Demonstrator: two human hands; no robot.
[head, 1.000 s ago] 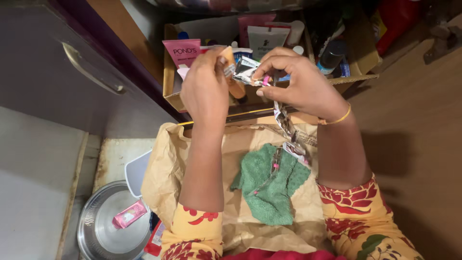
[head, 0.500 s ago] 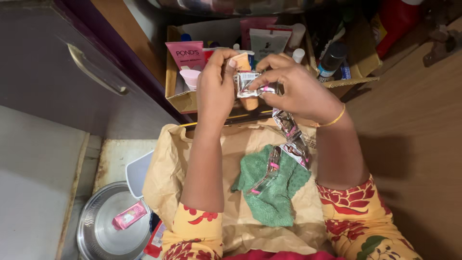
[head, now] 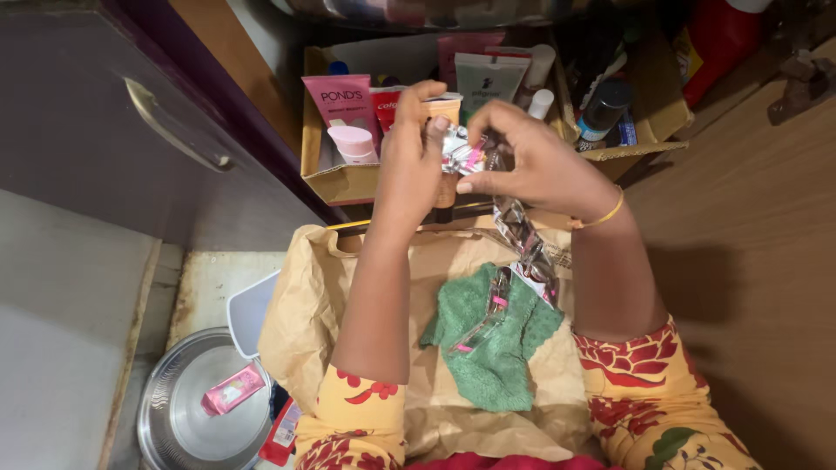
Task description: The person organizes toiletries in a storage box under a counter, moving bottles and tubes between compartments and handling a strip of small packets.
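both hands are close together, the left hand and the right hand pinching one silver sachet strip with pink marks. the shiny, crumpled strip hangs down from the right hand onto one green cloth. behind the hands stands one cardboard box with tubes.

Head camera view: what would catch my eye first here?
Two hands meet mid-frame: the left hand and right hand pinch a shiny strip of silver sachets that trails down toward a green cloth on crumpled brown paper. Behind them sits a cardboard box crammed with tubes; a steel bowl lies lower left.
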